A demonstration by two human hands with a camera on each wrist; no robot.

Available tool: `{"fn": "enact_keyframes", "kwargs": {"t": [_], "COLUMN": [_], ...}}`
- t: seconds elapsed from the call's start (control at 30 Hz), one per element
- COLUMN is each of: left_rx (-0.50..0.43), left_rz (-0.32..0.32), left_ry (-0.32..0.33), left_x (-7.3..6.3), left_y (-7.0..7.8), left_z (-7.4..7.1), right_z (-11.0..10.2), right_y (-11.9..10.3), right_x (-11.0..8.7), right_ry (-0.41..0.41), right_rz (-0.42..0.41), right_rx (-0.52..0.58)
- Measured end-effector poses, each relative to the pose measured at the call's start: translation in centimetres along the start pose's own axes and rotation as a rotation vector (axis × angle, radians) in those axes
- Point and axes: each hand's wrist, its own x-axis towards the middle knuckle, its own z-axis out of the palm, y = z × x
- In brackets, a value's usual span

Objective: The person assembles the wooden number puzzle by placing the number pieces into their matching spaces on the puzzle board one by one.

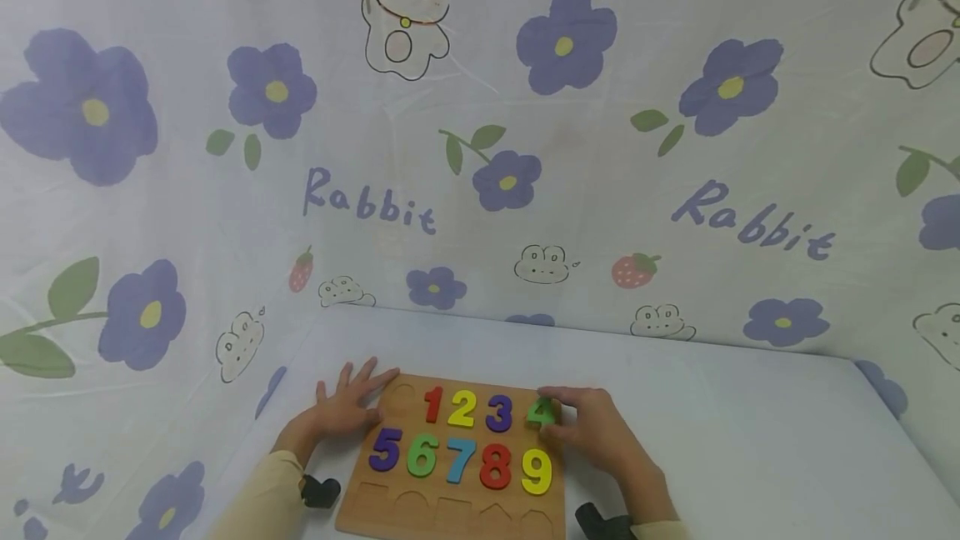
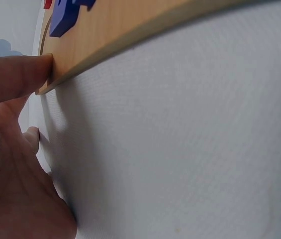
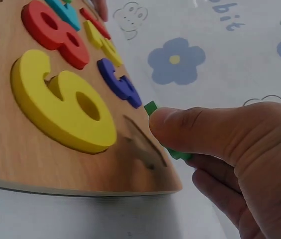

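Note:
A wooden number puzzle board (image 1: pixel 378 412) lies on the white table, holding colourful number pieces. At its upper left corner, my left hand (image 1: pixel 348 408) rests with spread fingers; the thumb (image 2: pixel 21 74) presses the board's edge in the left wrist view. My right hand (image 1: pixel 603 430) pinches the green number 4 (image 1: pixel 538 413) between thumb and index finger at the upper right. In the right wrist view the 4 (image 3: pixel 151 108) is tilted above its recess (image 3: pixel 145 142), mostly hidden behind the thumb. Close by sit the purple 3 (image 3: pixel 119 84) and the yellow 9 (image 3: pixel 63 104).
Other numbers, such as the red 8 (image 1: pixel 495 467) and blue 7 (image 1: pixel 460 460), sit in the board. A bare round recess (image 1: pixel 403 394) is at the upper left, and shape outlines (image 1: pixel 453 513) run along the near edge. A printed cloth (image 1: pixel 465 107) hangs behind the table (image 1: pixel 720 440).

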Motion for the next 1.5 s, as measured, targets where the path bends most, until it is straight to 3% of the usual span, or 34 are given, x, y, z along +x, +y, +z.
{"fn": "enact_keyframes", "kwargs": {"t": [0.37,0.53,0.73,0.93,1.3,1.5], "left_rx": [0.029,0.033,0.009,-0.009,-0.002,-0.013], "left_rz": [0.001,-0.005,0.045,0.050,0.003,0.022], "left_ry": [0.003,0.006,0.026,0.024,-0.001,0.016], "left_x": [-0.1,0.2,0.5,0.5,-0.1,-0.2], "left_y": [0.1,-0.4,-1.5,-1.3,-0.1,-0.2], "left_z": [0.0,0.2,0.7,0.5,0.0,0.1], "right_z": [1.4,1.7,1.4,0.1,-3.8,-5.6], "right_y": [0.5,0.3,0.5,0.4,0.9,2.1], "right_x": [0.3,0.3,-0.1,-0.7,-2.1,-3.1], "right_ry": [-0.017,-0.021,-0.019,0.017,0.054,0.074], "right_rz": [0.013,0.013,0.014,0.043,-0.068,-0.073], "right_rx": [-0.040,-0.075,-0.082,-0.049,-0.068,-0.084]}}
